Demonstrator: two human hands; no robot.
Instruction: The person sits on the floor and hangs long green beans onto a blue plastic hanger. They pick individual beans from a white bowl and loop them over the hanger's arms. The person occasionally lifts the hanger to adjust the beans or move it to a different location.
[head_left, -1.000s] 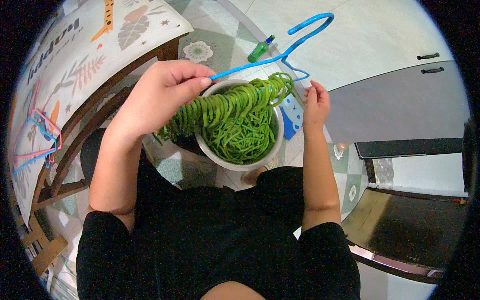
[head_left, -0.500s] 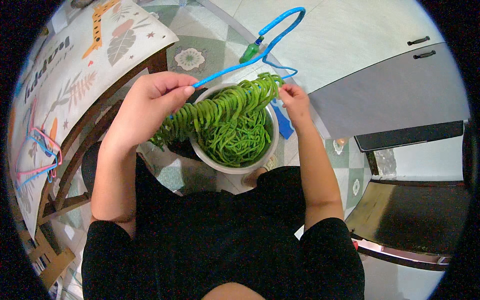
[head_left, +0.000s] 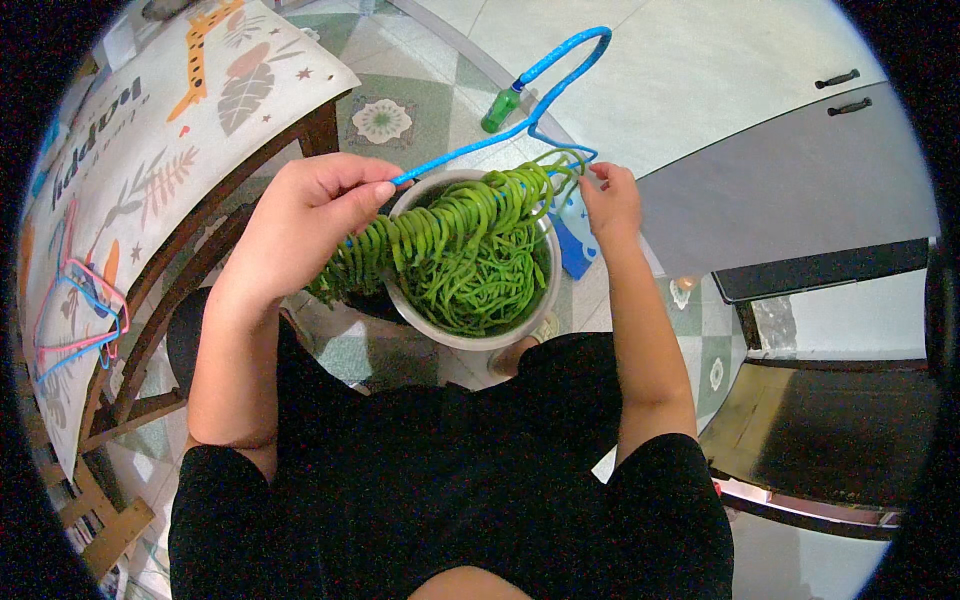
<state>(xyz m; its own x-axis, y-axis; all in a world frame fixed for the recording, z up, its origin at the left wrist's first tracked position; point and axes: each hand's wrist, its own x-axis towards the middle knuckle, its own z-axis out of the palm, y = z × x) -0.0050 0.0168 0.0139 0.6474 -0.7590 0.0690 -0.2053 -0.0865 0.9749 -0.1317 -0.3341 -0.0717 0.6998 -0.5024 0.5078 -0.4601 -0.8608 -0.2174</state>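
Note:
My left hand (head_left: pixel 290 220) pinches a blue wire hanger (head_left: pixel 462 152) by its left side, with the hook rising to the far right. Thick green strands (head_left: pixel 450 220), like long beans, hang in tight loops along the hanger's lower bar. At the right end of that row, my right hand (head_left: pixel 613 205) has its fingers closed at a strand by the hanger's corner. Below, a metal bowl (head_left: pixel 554 285) holds a tangled heap of loose green strands (head_left: pixel 470 290).
On the left is a table with a printed cloth (head_left: pixel 200 110); pink and blue hangers (head_left: pixel 100 325) hang there. Beyond the hanger, a green bottle (head_left: pixel 499 110) stands on the tiled floor. A grey cabinet (head_left: pixel 790 180) and a dark-topped unit (head_left: pixel 830 430) are at the right.
My right hand has moved slightly right and down, drawing a strand's loop out toward the hanger's right corner. The left hand keeps its hold, shifted a little.

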